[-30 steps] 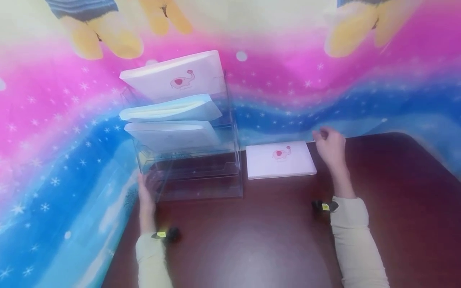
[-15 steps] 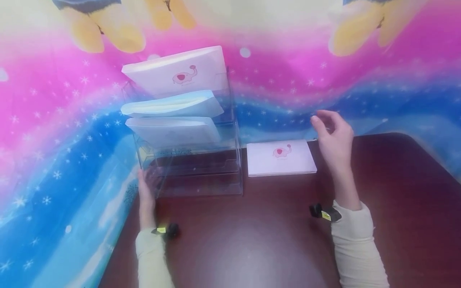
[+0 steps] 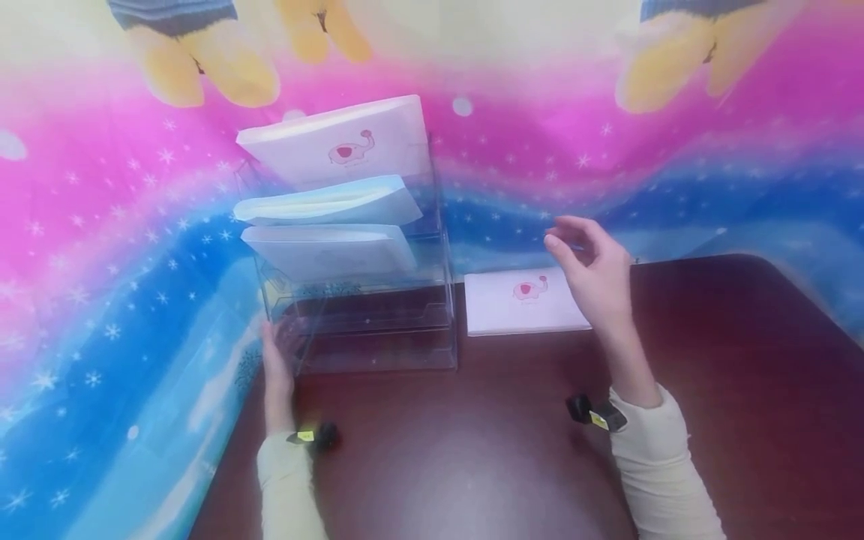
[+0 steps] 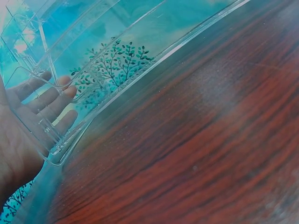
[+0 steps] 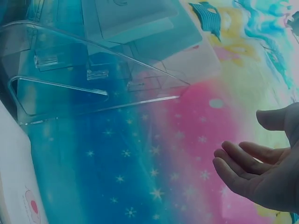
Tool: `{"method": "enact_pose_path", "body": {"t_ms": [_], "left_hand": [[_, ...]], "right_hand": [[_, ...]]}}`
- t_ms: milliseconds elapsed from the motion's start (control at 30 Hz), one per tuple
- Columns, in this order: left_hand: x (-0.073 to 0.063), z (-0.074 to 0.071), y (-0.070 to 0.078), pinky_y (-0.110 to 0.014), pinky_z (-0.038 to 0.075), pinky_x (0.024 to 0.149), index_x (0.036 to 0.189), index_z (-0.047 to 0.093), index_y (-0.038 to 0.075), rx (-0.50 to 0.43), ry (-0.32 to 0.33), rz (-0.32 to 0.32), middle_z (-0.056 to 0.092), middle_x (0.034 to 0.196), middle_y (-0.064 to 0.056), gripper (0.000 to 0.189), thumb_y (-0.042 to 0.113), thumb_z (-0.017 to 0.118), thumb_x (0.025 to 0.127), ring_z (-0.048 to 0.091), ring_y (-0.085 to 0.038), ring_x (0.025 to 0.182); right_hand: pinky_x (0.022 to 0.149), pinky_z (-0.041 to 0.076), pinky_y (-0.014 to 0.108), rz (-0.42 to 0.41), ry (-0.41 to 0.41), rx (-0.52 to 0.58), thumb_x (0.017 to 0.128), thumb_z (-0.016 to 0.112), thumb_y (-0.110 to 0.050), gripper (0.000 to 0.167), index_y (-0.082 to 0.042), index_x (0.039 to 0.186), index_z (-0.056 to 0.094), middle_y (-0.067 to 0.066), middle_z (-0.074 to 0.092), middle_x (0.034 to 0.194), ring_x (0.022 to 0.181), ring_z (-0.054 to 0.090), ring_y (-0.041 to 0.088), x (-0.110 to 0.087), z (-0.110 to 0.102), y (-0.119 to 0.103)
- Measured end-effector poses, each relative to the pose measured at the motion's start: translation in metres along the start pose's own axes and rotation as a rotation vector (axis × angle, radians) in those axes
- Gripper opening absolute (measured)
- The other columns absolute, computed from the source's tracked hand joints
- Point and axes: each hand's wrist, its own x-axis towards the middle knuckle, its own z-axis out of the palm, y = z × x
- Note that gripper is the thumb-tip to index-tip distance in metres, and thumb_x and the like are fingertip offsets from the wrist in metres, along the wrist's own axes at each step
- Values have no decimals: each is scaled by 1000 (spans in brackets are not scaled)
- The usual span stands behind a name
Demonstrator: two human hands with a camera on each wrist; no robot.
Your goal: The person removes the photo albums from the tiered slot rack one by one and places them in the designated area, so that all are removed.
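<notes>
A clear plastic tiered rack (image 3: 370, 325) stands on the table. Its upper tiers hold a white booklet (image 3: 398, 154) printed with a pink elephant, a light blue booklet (image 3: 324, 205) and a pale white one (image 3: 324, 251). My left hand (image 3: 277, 367) touches the rack's left side, its fingers extended behind the clear panel in the left wrist view. Beside the rack lies another white elephant booklet (image 3: 496, 307), partly covered in the head view by my right hand (image 3: 597, 277). That hand is raised above it, fingers loosely bent, thumb apart, nothing held.
The dark red-brown table (image 3: 472, 435) carries the rack near its back left. A colourful cloth backdrop (image 3: 533, 150) with pink and blue bands rises behind it and along the left side. The rack's lower tiers show no booklets.
My right hand has risen from the right of the lying booklet, then moved left over it. The left hand stays against the rack, and the booklets keep their places.
</notes>
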Motion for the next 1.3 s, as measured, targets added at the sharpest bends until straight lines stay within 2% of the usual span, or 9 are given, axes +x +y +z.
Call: {"method": "enact_pose_path", "body": {"t_ms": [133,300,400,500,633,767,933,1167,1300], "left_hand": [[-1,1,0,-44,30,117,157,37,8,-17,2,-29,51,150,-13,81,66,10,107,40,-30,145],[-6,4,8,-46,26,122,155,36,0,-41,6,22,60,140,-11,78,59,12,110,42,-34,142],[-7,2,7,-45,28,122,154,36,0,-42,12,24,62,138,-9,77,59,13,110,44,-33,140],[-3,-1,-1,-44,28,122,156,37,4,-26,18,8,59,141,-8,80,63,12,108,46,-28,139],[-2,-1,-3,-44,28,121,159,35,7,0,18,-1,57,144,-8,82,66,13,107,48,-24,137],[-1,0,-1,-42,29,121,158,36,7,-14,19,-1,57,145,-9,81,67,15,107,49,-23,137],[0,1,3,-42,30,120,156,38,6,-39,26,-21,57,146,-9,80,65,16,108,49,-24,137],[-1,4,6,-49,27,121,159,33,6,-30,9,-26,44,155,-21,82,65,12,107,41,-34,144],[-1,4,5,-50,27,120,159,33,7,-36,14,-32,45,155,-19,83,67,12,106,40,-35,145]], "right_hand": [[96,53,24,-14,-59,13,99,74,-22,39,-7,135,67,11,74,120,111,69,15,1,3,-2],[100,54,31,-60,-152,34,98,75,-21,43,-4,137,64,13,72,125,117,68,25,8,14,-7],[103,53,41,-63,-217,25,98,75,-21,45,-4,138,63,15,70,128,120,67,30,11,26,-11],[103,53,44,-66,-259,25,98,76,-21,44,-5,137,65,14,71,127,119,67,31,14,38,-17],[100,54,42,-116,-264,59,95,79,-16,38,-3,130,69,13,73,121,113,70,26,17,58,-23],[96,56,41,-159,-268,67,93,81,-13,35,-3,125,71,13,75,117,108,72,26,20,76,-27],[95,57,42,-160,-309,78,91,82,-13,36,-3,125,71,15,74,117,106,73,29,24,95,-32],[95,57,42,-170,-355,101,90,83,-11,38,-1,125,71,14,75,116,108,73,32,31,118,-35],[97,56,40,-168,-387,100,90,83,-11,41,2,126,69,14,75,118,109,72,33,33,129,-35]]}}
